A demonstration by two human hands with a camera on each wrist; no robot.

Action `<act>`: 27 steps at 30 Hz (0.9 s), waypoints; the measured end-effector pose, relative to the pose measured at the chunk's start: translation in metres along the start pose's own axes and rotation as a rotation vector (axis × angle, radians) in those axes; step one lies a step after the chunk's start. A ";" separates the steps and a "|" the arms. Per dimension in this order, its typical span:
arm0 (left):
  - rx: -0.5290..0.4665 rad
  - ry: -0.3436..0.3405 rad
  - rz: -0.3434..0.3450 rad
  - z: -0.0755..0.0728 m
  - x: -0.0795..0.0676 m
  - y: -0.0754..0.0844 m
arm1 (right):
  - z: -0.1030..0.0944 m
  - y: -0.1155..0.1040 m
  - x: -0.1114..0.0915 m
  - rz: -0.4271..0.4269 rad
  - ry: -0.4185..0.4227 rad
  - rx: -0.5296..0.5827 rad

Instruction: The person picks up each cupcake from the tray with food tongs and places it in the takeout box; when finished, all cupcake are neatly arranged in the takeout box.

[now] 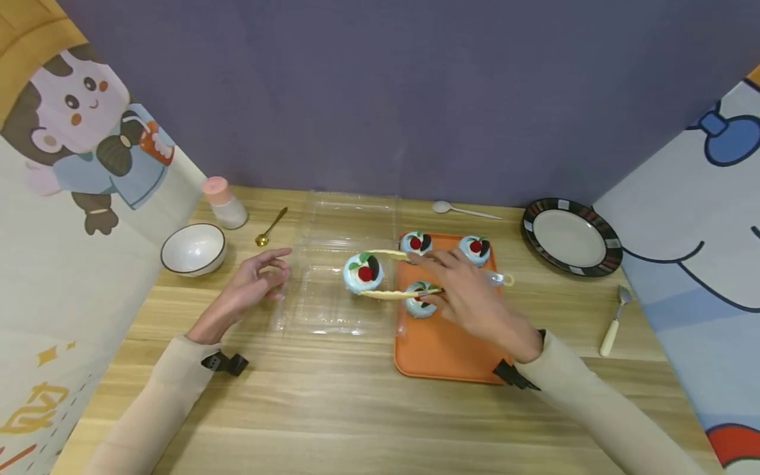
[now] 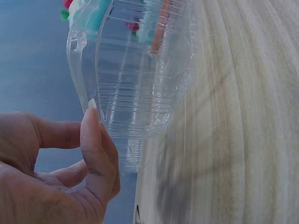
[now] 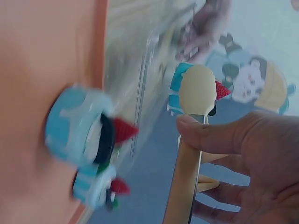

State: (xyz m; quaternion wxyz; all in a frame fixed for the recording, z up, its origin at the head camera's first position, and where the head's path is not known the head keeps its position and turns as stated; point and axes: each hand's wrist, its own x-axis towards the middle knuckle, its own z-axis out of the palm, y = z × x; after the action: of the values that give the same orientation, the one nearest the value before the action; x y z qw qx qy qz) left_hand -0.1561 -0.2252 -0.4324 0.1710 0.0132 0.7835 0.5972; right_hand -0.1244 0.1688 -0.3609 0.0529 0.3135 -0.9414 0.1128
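Above the right part of a clear plastic container [image 1: 332, 323], a blue cupcake [image 1: 354, 282] with a red berry, green leaves and dark cookie sits between the cream tips of a pair of tongs [image 1: 388, 295]. My right hand [image 1: 475, 300] grips the tongs; its thumb lies along one arm in the right wrist view. The container's hinged lid [image 1: 353, 214] lies open toward the wall. At the container's left rim is my left hand [image 1: 252, 287], fingers loosely bent; in the left wrist view a fingertip [image 2: 92, 109] meets the rim, without a visible grip.
An orange tray [image 1: 451, 356] right of the container bears several cupcakes [image 1: 475, 249]. A white bowl [image 1: 192, 254], pink-capped jar [image 1: 228, 208] and gold spoon [image 1: 270, 227] stand left. A white spoon [image 1: 466, 210], dark-rimmed plate [image 1: 570, 237] and cream-handled utensil [image 1: 614, 323] lie at the back and right.
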 end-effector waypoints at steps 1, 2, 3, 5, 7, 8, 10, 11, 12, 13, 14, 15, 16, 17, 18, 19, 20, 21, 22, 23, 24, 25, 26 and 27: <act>-0.002 0.000 0.001 0.000 0.000 0.000 | 0.003 -0.005 0.005 -0.013 -0.011 0.005; -0.004 0.000 0.003 0.000 0.001 0.000 | 0.006 -0.009 0.009 -0.024 -0.026 0.010; -0.005 0.001 0.005 0.000 0.001 0.000 | 0.010 -0.014 0.014 -0.037 -0.042 0.010; -0.007 0.006 0.007 0.000 0.002 -0.001 | 0.017 -0.022 0.024 -0.059 -0.081 0.015; -0.011 0.009 0.005 0.000 0.001 -0.001 | 0.023 -0.031 0.033 -0.082 -0.127 0.002; -0.009 0.010 0.004 0.000 0.001 -0.001 | 0.026 -0.035 0.037 -0.093 -0.148 -0.005; -0.005 0.011 0.001 0.000 0.001 -0.002 | 0.031 -0.041 0.044 -0.114 -0.181 -0.018; -0.002 0.012 0.000 0.000 0.001 -0.002 | 0.033 -0.044 0.047 -0.127 -0.193 -0.024; 0.001 0.013 -0.002 0.001 0.001 -0.002 | 0.036 -0.047 0.050 -0.138 -0.203 -0.030; 0.005 0.013 -0.002 0.001 0.002 -0.002 | 0.037 -0.049 0.052 -0.148 -0.210 -0.038; 0.007 0.014 -0.002 0.002 0.002 -0.002 | 0.039 -0.051 0.054 -0.158 -0.217 -0.037; 0.008 0.015 -0.003 0.002 0.003 -0.002 | 0.041 -0.052 0.055 -0.168 -0.224 -0.039; 0.008 0.015 -0.002 0.003 0.003 -0.002 | 0.043 -0.054 0.056 -0.175 -0.231 -0.040; 0.008 0.015 -0.002 0.003 0.003 -0.002 | 0.044 -0.055 0.057 -0.179 -0.238 -0.045; 0.008 0.015 0.000 0.003 0.003 -0.003 | 0.045 -0.055 0.058 -0.182 -0.242 -0.049; 0.007 0.016 0.002 0.003 0.003 -0.003 | 0.046 -0.056 0.059 -0.183 -0.246 -0.055; 0.006 0.017 0.004 0.003 0.004 -0.003 | 0.047 -0.056 0.060 -0.182 -0.248 -0.058; 0.006 0.020 0.005 0.002 0.004 -0.004 | 0.048 -0.056 0.060 -0.180 -0.249 -0.062; 0.007 0.021 0.007 0.002 0.004 -0.004 | 0.049 -0.056 0.061 -0.178 -0.249 -0.065; 0.008 0.024 0.008 0.002 0.004 -0.004 | 0.050 -0.056 0.061 -0.175 -0.249 -0.063; 0.009 0.024 0.009 0.001 0.004 -0.004 | 0.050 -0.056 0.062 -0.174 -0.249 -0.062; 0.009 0.025 0.009 0.001 0.005 -0.005 | 0.050 -0.056 0.062 -0.173 -0.251 -0.058; 0.012 0.024 0.007 0.001 0.005 -0.005 | 0.050 -0.055 0.062 -0.170 -0.252 -0.052; 0.012 0.022 0.007 0.000 0.005 -0.005 | 0.050 -0.055 0.062 -0.165 -0.254 -0.048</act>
State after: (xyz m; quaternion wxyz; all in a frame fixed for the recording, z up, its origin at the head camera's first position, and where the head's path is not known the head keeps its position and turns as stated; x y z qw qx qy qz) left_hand -0.1599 -0.2250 -0.4384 0.1602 0.0103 0.7889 0.5931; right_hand -0.1426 0.0780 -0.3890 -0.0501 0.4003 -0.9139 0.0452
